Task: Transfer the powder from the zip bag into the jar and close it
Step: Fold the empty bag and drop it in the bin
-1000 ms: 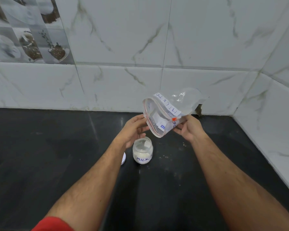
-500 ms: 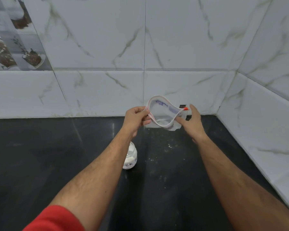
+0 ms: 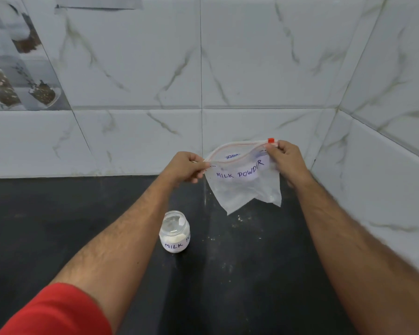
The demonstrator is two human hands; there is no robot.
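Head view showed the left hand (image 3: pixel 184 168) and the right hand (image 3: pixel 284 158) each pinching one end of the zip bag (image 3: pixel 243 182), held near the counter's (image 3: pixel 58 226) back edge. The open jar (image 3: pixel 175 232) stood nearer, holding powder. The emptied bag should probably go aside, well apart from the jar, before capping.

Clear zip bag (image 3: pixel 243 180) labelled "MILK POWDER" hangs upright in the air, mouth partly gaping, red slider at its right end — looks basically empty. Small clear jar (image 3: pixel 175 232) stands lidless on the black counter, powder filling its bottom part.
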